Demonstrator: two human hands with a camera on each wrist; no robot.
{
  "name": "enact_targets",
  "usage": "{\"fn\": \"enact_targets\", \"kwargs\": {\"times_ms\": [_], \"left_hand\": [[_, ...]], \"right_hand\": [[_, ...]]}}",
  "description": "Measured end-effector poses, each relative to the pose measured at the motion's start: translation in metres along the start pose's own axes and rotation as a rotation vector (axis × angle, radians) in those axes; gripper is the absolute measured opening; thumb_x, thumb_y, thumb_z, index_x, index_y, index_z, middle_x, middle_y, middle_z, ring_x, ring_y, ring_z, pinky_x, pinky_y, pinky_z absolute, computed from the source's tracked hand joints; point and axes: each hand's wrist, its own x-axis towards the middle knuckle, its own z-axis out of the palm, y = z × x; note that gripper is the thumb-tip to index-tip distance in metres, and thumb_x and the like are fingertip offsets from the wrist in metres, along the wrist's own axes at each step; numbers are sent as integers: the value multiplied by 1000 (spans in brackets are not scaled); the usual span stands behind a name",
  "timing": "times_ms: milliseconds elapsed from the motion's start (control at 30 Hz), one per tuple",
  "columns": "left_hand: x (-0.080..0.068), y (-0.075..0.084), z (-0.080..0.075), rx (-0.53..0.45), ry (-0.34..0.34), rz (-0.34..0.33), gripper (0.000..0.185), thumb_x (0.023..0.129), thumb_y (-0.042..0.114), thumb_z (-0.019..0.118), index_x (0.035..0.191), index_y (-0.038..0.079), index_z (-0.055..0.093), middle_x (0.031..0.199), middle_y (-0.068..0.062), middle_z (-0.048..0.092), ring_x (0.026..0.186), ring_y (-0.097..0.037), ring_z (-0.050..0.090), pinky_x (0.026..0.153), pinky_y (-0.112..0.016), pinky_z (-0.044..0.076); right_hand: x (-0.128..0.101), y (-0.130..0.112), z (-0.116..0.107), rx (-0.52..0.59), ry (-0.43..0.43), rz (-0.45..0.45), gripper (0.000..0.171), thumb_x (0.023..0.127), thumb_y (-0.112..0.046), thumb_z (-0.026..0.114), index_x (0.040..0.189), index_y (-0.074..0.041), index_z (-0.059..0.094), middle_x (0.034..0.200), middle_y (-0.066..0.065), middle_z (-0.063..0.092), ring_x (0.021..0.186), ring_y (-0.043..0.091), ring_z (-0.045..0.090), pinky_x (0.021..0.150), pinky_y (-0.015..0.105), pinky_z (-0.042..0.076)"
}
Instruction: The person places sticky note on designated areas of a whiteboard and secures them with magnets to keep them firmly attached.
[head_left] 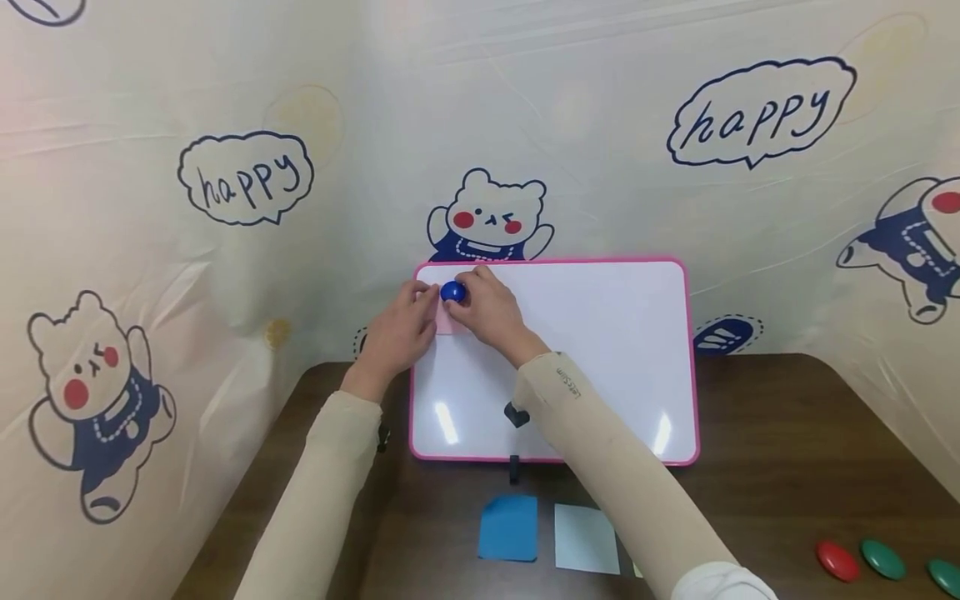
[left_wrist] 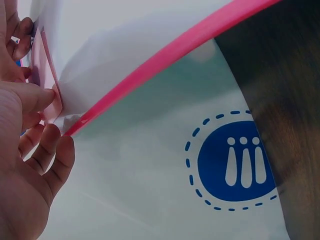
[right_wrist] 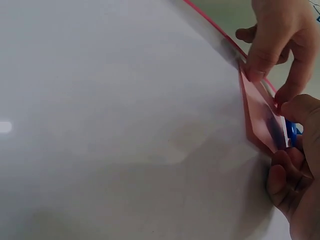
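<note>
My right hand (head_left: 491, 310) pinches a round blue magnet (head_left: 453, 291) between thumb and fingers. The magnet is against a pink sticky note (head_left: 450, 323) at the upper left of a pink-framed whiteboard (head_left: 600, 358). At the note's left side is my left hand (head_left: 401, 329). Its thumb presses the note (left_wrist: 46, 75) in the left wrist view, and its other fingers are bent near the board's edge. From the right wrist view, the note (right_wrist: 262, 112) stands slightly off the board along its near edge. Fingers hide part of the magnet there.
A blue square note (head_left: 508, 529) and a pale blue one (head_left: 587, 539) lie on the brown table (head_left: 757, 433) before the board. A red magnet (head_left: 837, 561) and two green magnets (head_left: 882, 559) sit at the right. Printed cloth (head_left: 360, 167) hangs behind the board.
</note>
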Motion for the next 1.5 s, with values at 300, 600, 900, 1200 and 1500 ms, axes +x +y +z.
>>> {"fn": "enact_targets", "kwargs": {"times_ms": [300,600,900,1200,1500], "left_hand": [[2,4,2,-8,15,-10,57,100,19,62,153,7,43,141,-13,44,91,-24,56,75,-37,54],[2,4,5,-6,53,-11,55,100,18,61,151,6,45,141,-12,44,86,-22,55,68,-36,50],[-2,5,6,-14,50,-35,54,100,18,62,151,7,45,142,-12,44,87,-22,56,69,-34,51],[-3,7,9,-22,61,-43,53,101,18,62,151,6,46,144,-13,44,85,-23,56,68,-34,51],[-3,9,6,-17,42,-46,54,101,20,60,152,7,44,147,-13,41,75,-20,56,61,-32,49]], "right_hand": [[-1,-3,6,-155,-1,-36,50,98,-38,67,137,-8,60,113,7,52,98,17,57,92,29,51],[0,-3,16,-226,71,-55,47,98,-40,67,134,-11,62,110,7,52,90,16,57,85,27,53],[-3,-3,20,-276,79,-86,44,99,-39,65,132,-10,61,109,6,52,88,15,56,81,26,53],[-4,-3,18,-296,80,-122,39,99,-37,65,127,-10,61,105,6,51,84,14,55,74,25,52],[-3,-4,14,-290,57,-119,49,98,-38,67,136,-8,57,112,9,53,90,16,58,86,27,54]]}}
